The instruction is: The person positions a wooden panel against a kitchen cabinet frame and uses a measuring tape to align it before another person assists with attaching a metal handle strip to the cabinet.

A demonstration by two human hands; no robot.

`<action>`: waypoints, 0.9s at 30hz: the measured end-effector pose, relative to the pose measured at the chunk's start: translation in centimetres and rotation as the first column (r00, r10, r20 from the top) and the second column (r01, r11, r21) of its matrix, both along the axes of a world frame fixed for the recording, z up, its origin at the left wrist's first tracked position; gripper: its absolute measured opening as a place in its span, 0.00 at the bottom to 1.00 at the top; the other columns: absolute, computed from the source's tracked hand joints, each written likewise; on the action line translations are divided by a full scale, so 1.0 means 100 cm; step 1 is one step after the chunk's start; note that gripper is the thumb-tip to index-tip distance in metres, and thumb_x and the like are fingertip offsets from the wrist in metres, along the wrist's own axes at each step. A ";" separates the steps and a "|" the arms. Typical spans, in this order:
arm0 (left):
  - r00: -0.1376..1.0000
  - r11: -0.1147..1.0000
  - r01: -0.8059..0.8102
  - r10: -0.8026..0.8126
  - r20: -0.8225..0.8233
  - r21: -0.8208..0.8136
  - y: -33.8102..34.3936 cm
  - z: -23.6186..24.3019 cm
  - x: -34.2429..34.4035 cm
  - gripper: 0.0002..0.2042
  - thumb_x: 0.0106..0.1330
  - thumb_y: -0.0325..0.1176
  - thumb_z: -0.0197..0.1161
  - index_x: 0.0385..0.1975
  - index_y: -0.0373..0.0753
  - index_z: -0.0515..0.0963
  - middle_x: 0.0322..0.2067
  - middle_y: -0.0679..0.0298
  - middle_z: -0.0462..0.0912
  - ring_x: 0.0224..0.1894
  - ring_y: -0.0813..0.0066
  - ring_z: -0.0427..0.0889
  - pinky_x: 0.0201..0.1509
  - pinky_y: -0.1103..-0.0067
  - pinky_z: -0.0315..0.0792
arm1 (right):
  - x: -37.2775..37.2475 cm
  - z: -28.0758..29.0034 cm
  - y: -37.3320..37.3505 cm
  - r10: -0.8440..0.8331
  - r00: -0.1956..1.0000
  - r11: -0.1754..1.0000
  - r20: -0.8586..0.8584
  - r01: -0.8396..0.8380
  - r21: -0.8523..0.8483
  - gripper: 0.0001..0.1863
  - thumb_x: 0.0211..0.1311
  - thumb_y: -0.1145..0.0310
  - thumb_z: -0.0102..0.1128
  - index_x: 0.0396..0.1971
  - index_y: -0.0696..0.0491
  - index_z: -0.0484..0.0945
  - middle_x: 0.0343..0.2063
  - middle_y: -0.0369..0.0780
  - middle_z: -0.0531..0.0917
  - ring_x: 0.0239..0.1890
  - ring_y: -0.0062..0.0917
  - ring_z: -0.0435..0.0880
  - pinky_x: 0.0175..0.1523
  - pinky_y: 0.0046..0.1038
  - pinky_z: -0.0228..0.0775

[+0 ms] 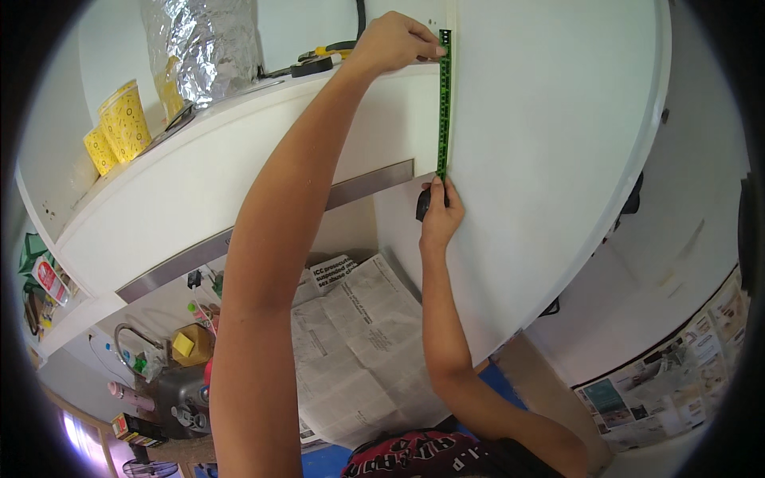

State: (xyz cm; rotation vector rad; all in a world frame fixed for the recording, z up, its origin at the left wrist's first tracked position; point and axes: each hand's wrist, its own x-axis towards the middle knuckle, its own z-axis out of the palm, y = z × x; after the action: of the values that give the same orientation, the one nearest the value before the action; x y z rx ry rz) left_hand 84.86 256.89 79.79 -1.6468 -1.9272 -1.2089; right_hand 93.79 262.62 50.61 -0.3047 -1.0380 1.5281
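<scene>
A green tape measure blade (445, 111) runs straight down along the corner where the white cabinet front (366, 119) meets a tall white side panel (526, 143). Up at its top end, my left hand (396, 44) pinches the blade's tip with thumb and fingers. Lower down, my right hand (444, 213) is closed around the black tape measure case (423, 205), with its thumb up by the blade. The case sits just below the cabinet's bottom edge, beside the end of a grey metal strip (374, 182).
On the cabinet top are yellow patterned paper cups (125, 119), a foil-wrapped roll (211, 48), a black tape roll (311, 67) and yellow-handled pliers (331, 52). Newspaper (358, 350) covers the surface below. A sink (187, 402) with a yellow sponge (183, 344) lies at lower left.
</scene>
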 end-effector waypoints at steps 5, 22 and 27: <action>0.996 0.999 0.043 -0.041 0.083 -0.022 -0.003 0.002 0.002 0.13 0.57 0.37 0.79 0.38 0.36 0.92 0.34 0.59 0.92 0.35 0.74 0.90 0.46 0.79 0.81 | -0.004 -0.007 0.003 -0.098 0.994 0.993 -0.040 0.100 0.060 0.17 0.75 0.65 0.62 0.54 0.60 0.85 0.30 0.34 0.84 0.32 0.14 0.77 0.38 0.20 0.70; 0.997 0.996 -0.072 0.071 0.006 0.052 0.001 -0.003 -0.006 0.17 0.47 0.39 0.85 0.36 0.42 0.92 0.34 0.60 0.92 0.37 0.68 0.90 0.47 0.75 0.82 | -0.014 -0.016 -0.001 -0.232 0.972 0.971 0.021 0.231 0.057 0.22 0.74 0.66 0.63 0.59 0.65 0.81 0.38 0.41 0.89 0.40 0.20 0.82 0.48 0.24 0.75; 0.999 0.999 -0.017 0.015 0.051 0.046 -0.002 -0.003 -0.014 0.17 0.48 0.35 0.82 0.38 0.38 0.91 0.36 0.57 0.92 0.39 0.68 0.88 0.49 0.75 0.79 | -0.012 -0.011 -0.007 -0.207 0.978 0.978 -0.021 0.207 0.007 0.22 0.75 0.65 0.63 0.60 0.65 0.80 0.38 0.42 0.89 0.40 0.18 0.81 0.47 0.23 0.74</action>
State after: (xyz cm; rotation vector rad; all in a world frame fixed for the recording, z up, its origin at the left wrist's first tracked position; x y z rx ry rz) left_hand 83.42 256.74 79.52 -1.5897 -1.9232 -1.2908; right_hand 92.62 261.88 49.47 -0.3789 -0.9659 1.3361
